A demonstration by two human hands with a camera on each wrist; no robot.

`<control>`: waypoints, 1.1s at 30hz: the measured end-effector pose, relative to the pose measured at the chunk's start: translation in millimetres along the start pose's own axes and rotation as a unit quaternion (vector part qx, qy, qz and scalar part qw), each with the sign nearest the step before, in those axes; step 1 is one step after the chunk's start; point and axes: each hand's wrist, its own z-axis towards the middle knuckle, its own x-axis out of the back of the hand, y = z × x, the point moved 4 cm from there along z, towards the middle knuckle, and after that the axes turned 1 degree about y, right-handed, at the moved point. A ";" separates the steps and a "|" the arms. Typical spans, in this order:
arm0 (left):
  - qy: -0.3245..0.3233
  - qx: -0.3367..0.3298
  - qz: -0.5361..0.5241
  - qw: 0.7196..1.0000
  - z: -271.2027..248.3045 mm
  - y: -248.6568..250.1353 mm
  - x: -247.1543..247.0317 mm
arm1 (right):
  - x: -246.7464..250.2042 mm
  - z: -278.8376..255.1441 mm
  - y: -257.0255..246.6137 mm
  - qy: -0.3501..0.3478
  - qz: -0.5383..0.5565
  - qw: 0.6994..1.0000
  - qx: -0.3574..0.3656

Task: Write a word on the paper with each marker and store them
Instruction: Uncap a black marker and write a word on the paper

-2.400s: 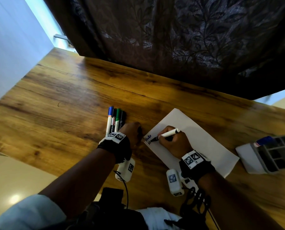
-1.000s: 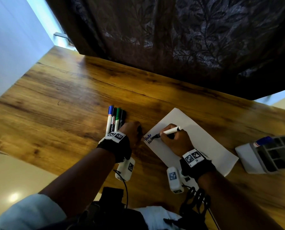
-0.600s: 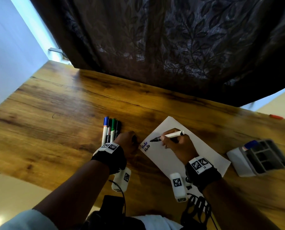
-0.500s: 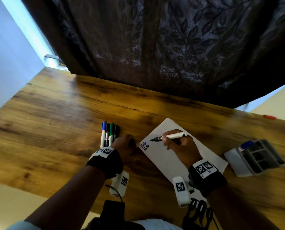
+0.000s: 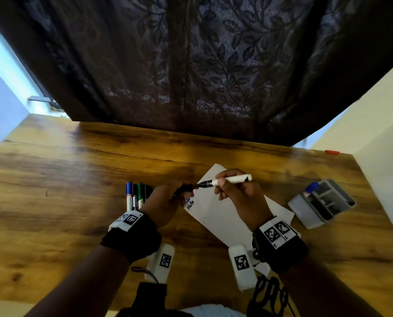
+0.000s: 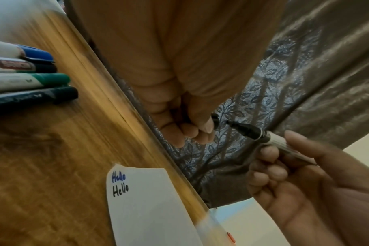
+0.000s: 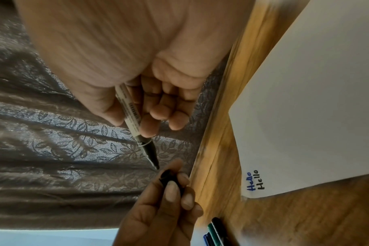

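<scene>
My right hand (image 5: 239, 194) grips an uncapped black marker (image 5: 224, 180) (image 6: 261, 137) (image 7: 137, 123), lifted off the white paper (image 5: 216, 209), its tip pointing left. My left hand (image 5: 168, 197) pinches the black cap (image 5: 184, 188) (image 6: 214, 122) (image 7: 169, 179), whose mouth is a small gap from the tip. The paper's left corner carries a blue "Hello" and a black "Hello" (image 6: 120, 190) (image 7: 260, 180). Several capped markers (image 5: 136, 195) (image 6: 30, 78) lie side by side on the table left of my left hand.
A grey compartment organiser (image 5: 323, 203) holding one blue-capped marker (image 5: 310, 187) stands on the wooden table (image 5: 53, 191) at the right. A dark leaf-patterned curtain (image 5: 202, 65) hangs along the far edge. A small red object (image 5: 332, 152) lies at the far right corner.
My right hand finished the black "Hello" and lifted the marker off the paper. My left hand rose from the table with the cap and met the tip. The head view tilted up.
</scene>
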 end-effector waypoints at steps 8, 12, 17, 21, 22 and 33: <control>-0.049 -0.018 0.035 0.998 1.8 0.0 -8.3 | 3.5 -14.7 6.3 0.029 -0.031 0.999 -0.019; -0.087 -0.033 0.052 0.994 2.1 6.9 -14.5 | 4.5 -20.3 5.1 0.021 -0.066 0.998 -0.013; -0.101 -0.047 0.032 0.993 9.3 18.5 -24.2 | 14.1 -21.9 3.0 0.048 -0.056 0.997 -0.009; -0.093 -0.054 0.028 0.994 17.5 35.0 -36.1 | 31.0 -24.3 5.5 0.074 -0.003 0.997 -0.026; -0.088 -0.057 0.035 0.994 18.9 40.9 -40.9 | 35.4 -25.5 5.2 0.086 -0.002 0.996 -0.026; -0.081 -0.058 0.076 0.992 35.3 80.5 -88.9 | 117.0 -29.3 8.5 0.114 -0.115 0.981 -0.111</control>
